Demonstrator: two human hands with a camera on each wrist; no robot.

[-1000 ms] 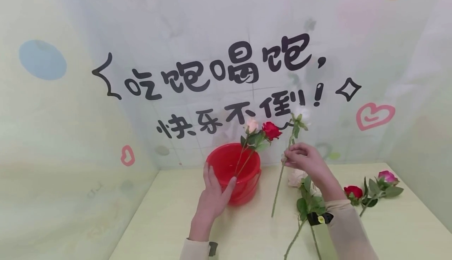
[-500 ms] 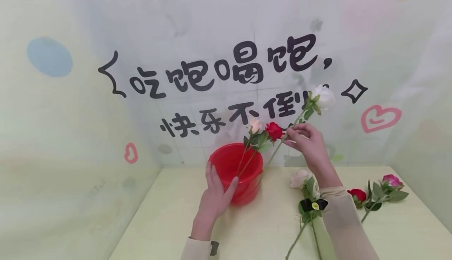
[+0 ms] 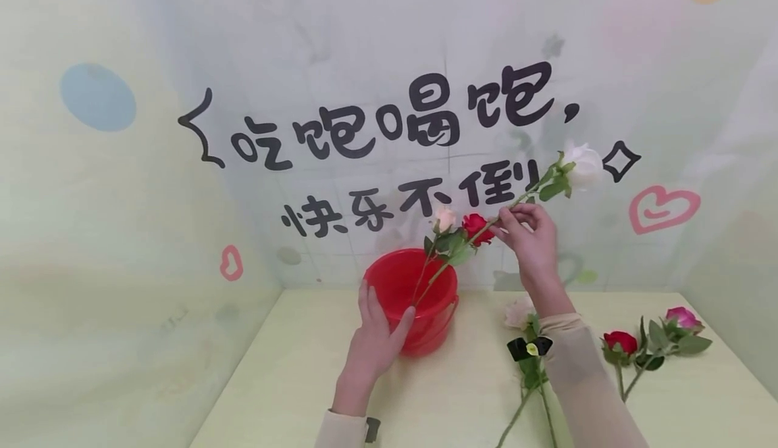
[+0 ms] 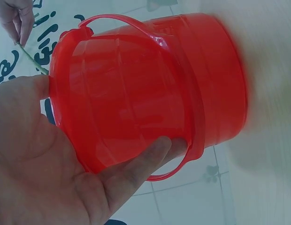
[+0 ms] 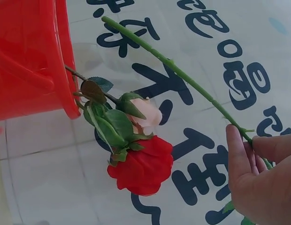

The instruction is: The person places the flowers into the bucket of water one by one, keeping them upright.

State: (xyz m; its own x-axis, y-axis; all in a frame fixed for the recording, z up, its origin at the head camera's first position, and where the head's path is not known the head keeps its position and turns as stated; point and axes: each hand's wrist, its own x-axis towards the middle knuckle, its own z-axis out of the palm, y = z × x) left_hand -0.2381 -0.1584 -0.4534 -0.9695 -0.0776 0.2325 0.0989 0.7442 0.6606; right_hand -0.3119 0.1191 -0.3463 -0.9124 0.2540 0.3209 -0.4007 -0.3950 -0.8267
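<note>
My left hand [image 3: 372, 343] holds the red bucket [image 4: 131, 93] by its side, with the thumb at the rim and the fingers along the wall. A pale pink rose [image 5: 149, 115] and a red rose [image 5: 145, 166] stand in the bucket, leaning right over its rim. Above them, my right hand [image 3: 533, 242] pinches a white rose [image 3: 583, 166] by its green stem [image 5: 183, 75]. The bloom points up and right. In the right wrist view, the cut end of this stem is in the air, apart from the bucket.
At right on the pale table [image 3: 292, 380] lie a red rose [image 3: 620, 343] and a magenta rose [image 3: 683, 318]. A pale rose [image 3: 519, 314] lies partly hidden under my right wrist. A printed backdrop [image 3: 340, 36] rises behind the bucket.
The white rose has tilted from nearly upright, its bloom swinging right and its lower stem rising left toward the bucket. The left hand keeps its hold on the bucket.
</note>
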